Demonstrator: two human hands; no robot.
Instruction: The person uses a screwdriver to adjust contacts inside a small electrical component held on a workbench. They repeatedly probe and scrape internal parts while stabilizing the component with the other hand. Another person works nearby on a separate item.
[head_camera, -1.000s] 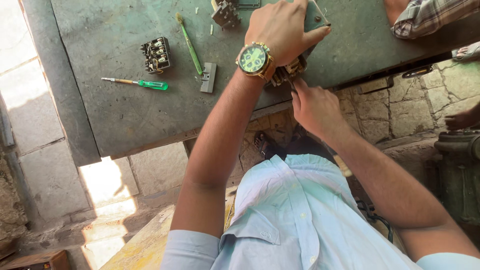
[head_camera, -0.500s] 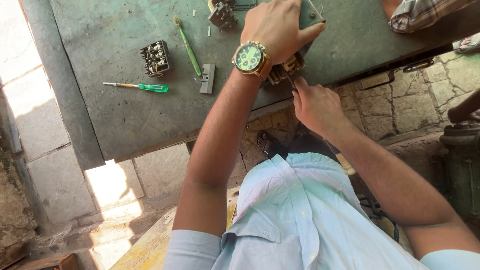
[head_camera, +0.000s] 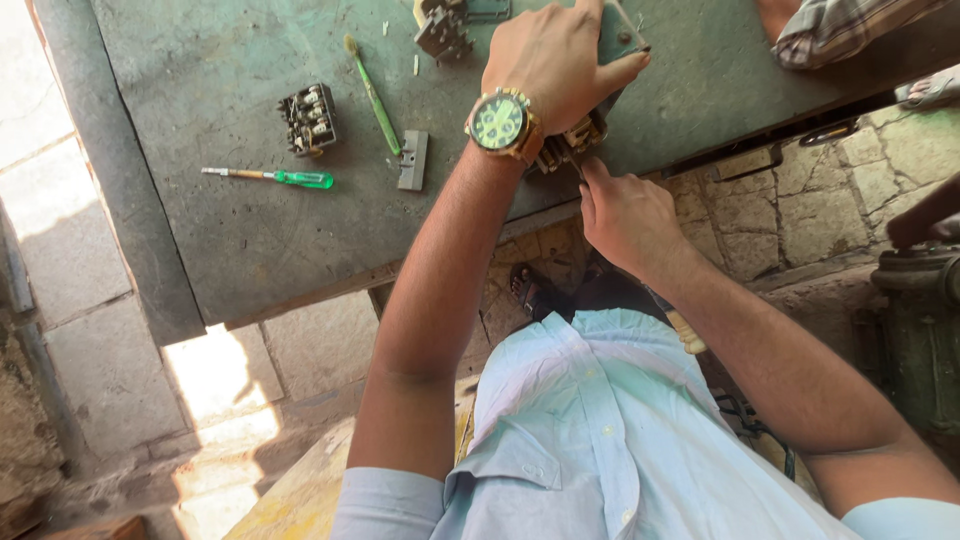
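Observation:
My left hand (head_camera: 556, 62), with a gold watch with a green dial on the wrist, lies over a grey-green switch box (head_camera: 612, 52) at the near edge of the green metal table (head_camera: 230, 230) and grips it. Brass terminals (head_camera: 568, 145) show under the box. My right hand (head_camera: 625, 215) is closed just below the table edge, with its fingers pressed up at those terminals on a thin tool that is mostly hidden.
On the table lie a green-handled screwdriver (head_camera: 275, 177), a black terminal block (head_camera: 308, 118), a green brush (head_camera: 373, 95), a small grey metal piece (head_camera: 412, 159) and another switch part (head_camera: 443, 30). Another person's checked sleeve (head_camera: 845, 25) is at top right. Machinery (head_camera: 915, 320) stands at right.
The view has shifted slightly. My hands stay at the box, with the right hand still working at the terminals.

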